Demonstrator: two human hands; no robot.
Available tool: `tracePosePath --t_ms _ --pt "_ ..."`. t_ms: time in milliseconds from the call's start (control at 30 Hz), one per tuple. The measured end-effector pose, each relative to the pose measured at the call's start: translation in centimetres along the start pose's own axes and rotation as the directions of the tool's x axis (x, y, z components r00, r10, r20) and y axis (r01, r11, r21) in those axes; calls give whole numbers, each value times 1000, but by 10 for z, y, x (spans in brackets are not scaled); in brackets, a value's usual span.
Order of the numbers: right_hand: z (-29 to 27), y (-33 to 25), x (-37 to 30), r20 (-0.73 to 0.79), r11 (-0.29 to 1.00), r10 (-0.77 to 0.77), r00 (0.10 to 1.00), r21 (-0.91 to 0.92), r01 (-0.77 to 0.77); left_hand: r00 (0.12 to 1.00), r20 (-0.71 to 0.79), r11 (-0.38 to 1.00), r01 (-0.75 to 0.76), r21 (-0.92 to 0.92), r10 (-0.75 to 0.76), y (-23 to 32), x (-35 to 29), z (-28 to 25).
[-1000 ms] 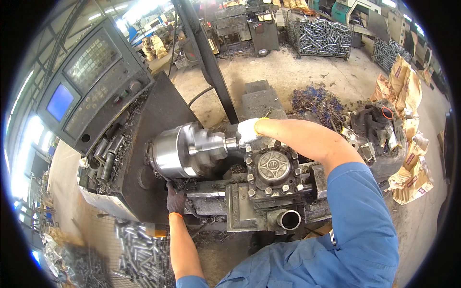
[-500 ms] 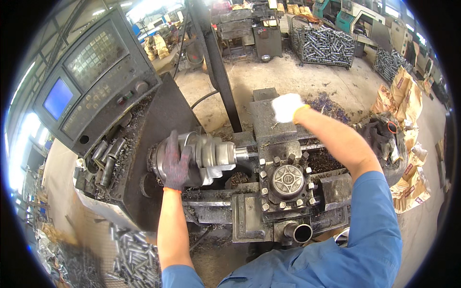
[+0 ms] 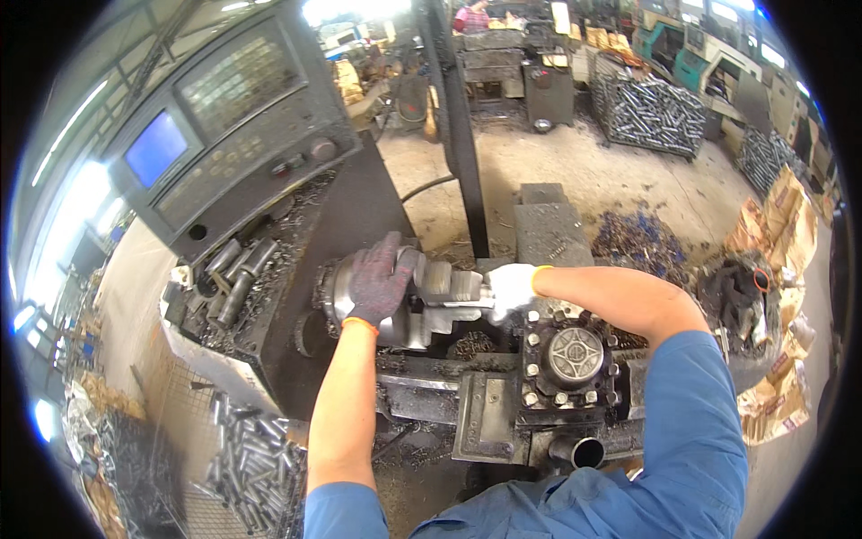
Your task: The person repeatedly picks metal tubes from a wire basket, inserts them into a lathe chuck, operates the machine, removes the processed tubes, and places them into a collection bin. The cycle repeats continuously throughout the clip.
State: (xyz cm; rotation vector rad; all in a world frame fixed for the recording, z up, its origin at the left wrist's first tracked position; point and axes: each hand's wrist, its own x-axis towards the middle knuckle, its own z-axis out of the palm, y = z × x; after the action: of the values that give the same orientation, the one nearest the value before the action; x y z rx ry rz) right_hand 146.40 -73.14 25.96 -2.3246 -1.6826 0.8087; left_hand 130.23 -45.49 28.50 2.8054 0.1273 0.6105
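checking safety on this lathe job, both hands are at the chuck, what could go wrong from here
1. The left hand lies gloved on the lathe chuck; if the spindle turned, the glove could likely snag.
2. The right hand grips the workpiece right beside the tool turret, so a slip may knock knuckles on its bolts.
3. Metal chips lie under the chuck and could cut the bare forearms.

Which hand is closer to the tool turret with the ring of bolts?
The right hand: it sits just above the turret, at its upper left corner. The left hand rests on the chuck, farther left.
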Motion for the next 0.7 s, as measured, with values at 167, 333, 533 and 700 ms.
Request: tracePosePath --t_ms 167,333,533,700 --pt "17 27 -15 132 934 357 925 -31 -356 989 -145 998 -10 60 18 18 -14 -7" --pt "21 41 -11 58 909 163 985 379 -172 957 -286 999 -33 35 41 36 -35 0" --pt "13 14 -15 83 902 424 902 54 -429 900 -392 979 -149 139 192 14 -65 17" --pt "-23 3 -86 -78 667 666 742 -383 -639 824 -417 923 -320 215 383 -11 -79 23"
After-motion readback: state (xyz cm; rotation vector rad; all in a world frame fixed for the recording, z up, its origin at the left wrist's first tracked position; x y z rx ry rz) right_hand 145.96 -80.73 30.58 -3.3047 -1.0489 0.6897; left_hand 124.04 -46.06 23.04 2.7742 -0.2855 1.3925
